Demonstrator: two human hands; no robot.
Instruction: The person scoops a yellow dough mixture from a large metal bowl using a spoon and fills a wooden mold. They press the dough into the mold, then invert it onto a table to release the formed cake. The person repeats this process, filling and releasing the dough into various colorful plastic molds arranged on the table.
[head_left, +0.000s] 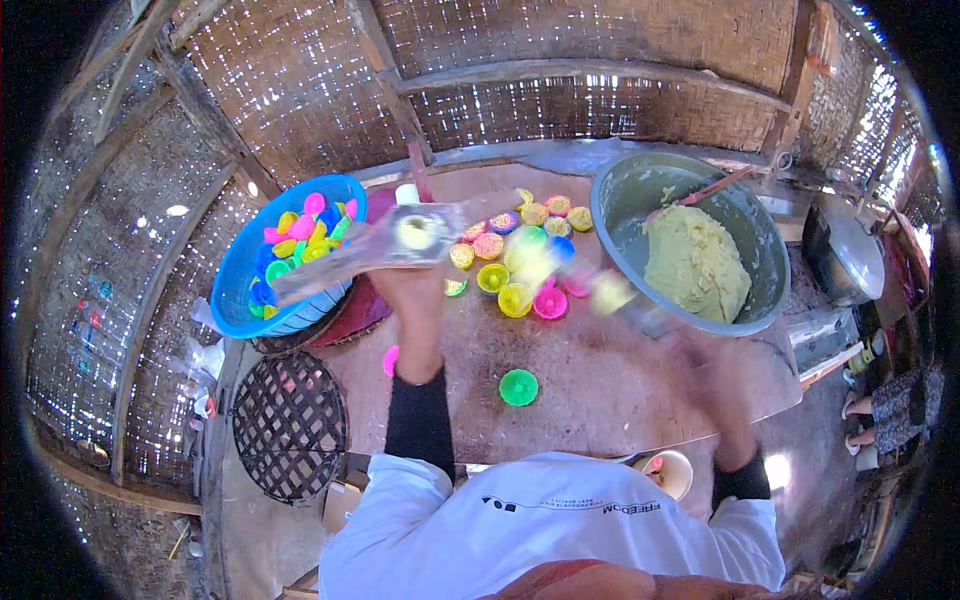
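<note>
My left hand (410, 290) holds up a flat, light-coloured board (350, 257) by its near edge. A small pale lump of dough (415, 234) sits on the board. My right hand (705, 365) is smeared by motion beside the large green-grey basin (610, 235); its fingers cannot be made out. A blurred pale dough blob (610, 291) shows to the left of that hand. Inside the basin lies a big mass of pale dough (695, 262) with a reddish stick (715, 187) leaning over it. Small fluted cups, among them a yellow cup (514, 299) and a pink cup (550, 302), cluster between the hands.
A blue basket (232, 300) of colourful cups stands at the left, beside a round dark woven rack (290, 425). One green cup (518, 387) sits alone on the table (440, 420). A lidded metal pot (845, 250) is at the far right, and a white bucket (678, 475) below the table edge.
</note>
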